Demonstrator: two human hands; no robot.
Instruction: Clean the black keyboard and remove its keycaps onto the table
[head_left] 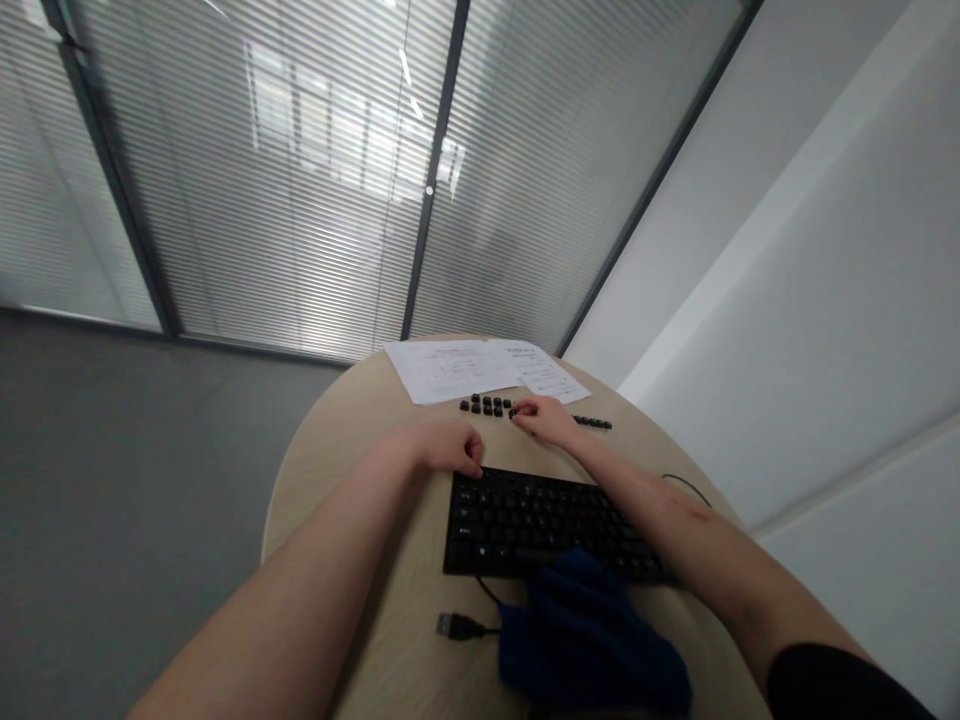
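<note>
A black keyboard (517, 515) lies on the round wooden table, with bare key places along its top row that I cannot make out well. At its upper left corner, my left hand (451, 446) is closed, fingers curled down; whatever they hold, if anything, is hidden. Beyond the keyboard, loose black keycaps (487, 406) lie in short rows. My right hand (547, 418) reaches across the keyboard to the right end of these rows, thumb and fingertips pinched at a black keycap (513, 413). More keycaps (594, 422) show past the right wrist.
Printed papers (457, 366) lie at the far side of the table (322, 470). A dark blue cloth (592, 640) is bunched against the keyboard's front edge, beside a USB plug (459, 627) on its cable. A glass partition with blinds (300, 200) and a white wall (825, 300) stand beyond.
</note>
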